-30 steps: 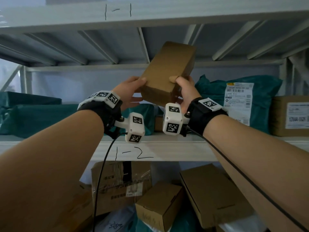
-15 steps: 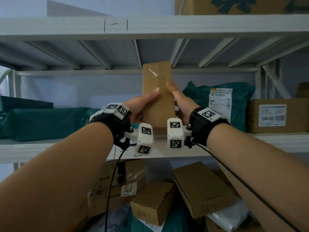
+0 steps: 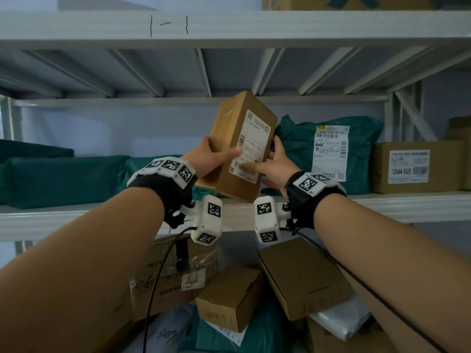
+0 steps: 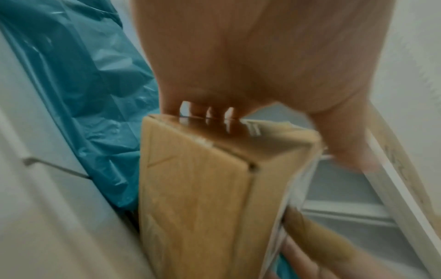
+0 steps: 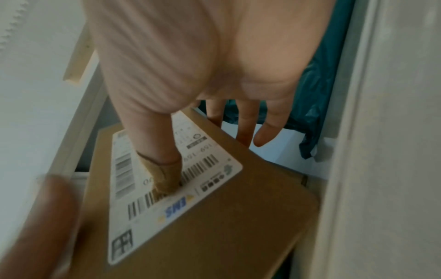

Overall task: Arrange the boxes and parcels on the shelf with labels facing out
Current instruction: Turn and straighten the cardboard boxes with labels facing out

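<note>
we hold the cardboard box [image 3: 239, 146] tilted above the middle shelf [image 3: 382, 205], label toward us, left hand [image 3: 212, 159] and right hand [image 3: 276, 165] both gripping it. a teal parcel [image 3: 362, 149] sits just behind; another box [image 3: 418, 166] stands farther right.

Head view was dim, cool-toned, evenly lit, no hard shadows; lower shelf bay [image 3: 229, 301] sat darker. Wide-angle bend showed on the shelf beams [image 3: 229, 24] near the edges. Both wrist views were soft and motion-blurred; left hand [image 4: 262, 56] and right hand [image 5: 203, 56] filled the frame out of focus. Label [image 5: 167, 188] partly legible.
</note>
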### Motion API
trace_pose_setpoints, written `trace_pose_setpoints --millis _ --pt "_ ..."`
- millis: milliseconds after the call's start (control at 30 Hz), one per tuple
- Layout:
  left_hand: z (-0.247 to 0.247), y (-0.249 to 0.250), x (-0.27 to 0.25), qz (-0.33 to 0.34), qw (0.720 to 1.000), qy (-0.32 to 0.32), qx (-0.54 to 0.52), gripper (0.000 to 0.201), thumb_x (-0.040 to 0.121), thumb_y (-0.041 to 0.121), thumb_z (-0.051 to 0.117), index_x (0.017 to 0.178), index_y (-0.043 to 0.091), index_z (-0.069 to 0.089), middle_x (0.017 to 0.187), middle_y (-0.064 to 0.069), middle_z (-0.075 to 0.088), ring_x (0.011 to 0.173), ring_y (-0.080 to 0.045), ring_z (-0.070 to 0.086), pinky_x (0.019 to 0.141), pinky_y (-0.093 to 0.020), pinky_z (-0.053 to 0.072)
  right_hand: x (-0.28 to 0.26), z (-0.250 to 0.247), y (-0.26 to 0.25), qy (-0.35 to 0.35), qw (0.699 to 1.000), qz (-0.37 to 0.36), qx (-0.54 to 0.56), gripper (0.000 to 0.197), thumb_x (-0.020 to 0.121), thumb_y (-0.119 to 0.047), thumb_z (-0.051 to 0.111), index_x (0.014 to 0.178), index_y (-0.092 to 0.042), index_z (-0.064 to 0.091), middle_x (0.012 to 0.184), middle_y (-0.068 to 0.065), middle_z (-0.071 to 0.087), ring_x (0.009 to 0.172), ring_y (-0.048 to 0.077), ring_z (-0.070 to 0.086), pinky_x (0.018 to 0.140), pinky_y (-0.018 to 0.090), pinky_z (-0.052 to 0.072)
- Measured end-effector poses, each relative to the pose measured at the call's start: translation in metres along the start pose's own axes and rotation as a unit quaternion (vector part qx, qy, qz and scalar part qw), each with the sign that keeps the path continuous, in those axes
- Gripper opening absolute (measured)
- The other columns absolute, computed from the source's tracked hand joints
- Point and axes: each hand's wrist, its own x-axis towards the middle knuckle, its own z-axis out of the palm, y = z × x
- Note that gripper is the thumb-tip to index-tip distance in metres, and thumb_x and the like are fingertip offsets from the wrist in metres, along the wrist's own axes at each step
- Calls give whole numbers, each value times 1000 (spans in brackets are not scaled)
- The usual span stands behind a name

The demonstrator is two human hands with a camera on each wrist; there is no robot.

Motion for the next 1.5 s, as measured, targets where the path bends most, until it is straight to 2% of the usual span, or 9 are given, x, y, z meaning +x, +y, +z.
trace_pose_setpoints --millis 133,233,367,500,633,767,1233,1400,1500 --pt "-5 1 6 15 997 64 -38 77 62 60 68 124 19 52 116 -3 66 101 -26 65 93 -45 52 4 2 -6 24 1000 -7 -6 112 76 -22 78 152 -31 -5 149 6 41 124 24 50 74 30 49" --pt "-18 0 9 4 984 66 -165 62 55 59 69 105 22 67 106 -6 73 95 -28 70 90 -45 55 4 2 -13 23 1000 -1 16 102 79 -34 74 151 -32 3 153 6 32 128 29 46 91 42 50" --pt "-22 -2 8 36 959 13 -282 34 85 36 62 114 18 61 111 -9 71 94 -23 70 83 -39 56 -4 7 -16 -61 996 39 47 92 82 -35 70 150 -38 9 137 7 51 102 25 60 69 38 55" --pt "-25 -8 9 34 958 -12 -286 58 78 39 64 130 17 51 117 -8 69 92 -21 70 70 -32 58 -2 8 -17 -79 994 25 65 83 83 -19 70 148 -33 20 108 1 60 78 19 63 46 25 53" --pt "-26 -15 9 21 958 2 -285 65 75 37 66 135 21 44 120 -6 65 106 -26 64 91 -45 53 3 9 -13 -81 994 33 70 84 81 -13 72 147 -33 23 118 1 60 86 17 60 59 30 52" --pt "-29 -22 9 16 965 -12 -260 59 82 25 62 137 24 40 117 -5 62 96 -21 63 74 -35 54 7 10 -7 -98 993 36 49 82 82 -11 70 147 -34 25 116 1 61 88 14 60 62 31 49" --pt "-24 -30 0 -23 971 -56 -230 63 87 5 53 142 25 30 105 -6 62 91 -22 62 75 -39 52 7 7 13 -124 992 30 11 84 79 4 68 148 -18 27 127 12 62 87 14 65 70 24 53" --pt "-21 -29 3 -11 964 -12 -266 78 83 27 64 145 39 19 126 -11 58 110 -30 58 97 -52 46 6 -1 7 -108 991 44 64 77 80 2 67 143 -26 34 101 5 67 83 22 66 66 34 56" --pt "-25 -21 10 23 950 116 -288 93 76 45 67 147 38 9 148 -9 38 130 -31 44 105 -53 40 8 -3 2 -79 995 28 53 85 78 -4 71 147 -30 30 119 8 62 95 29 65 78 43 57"
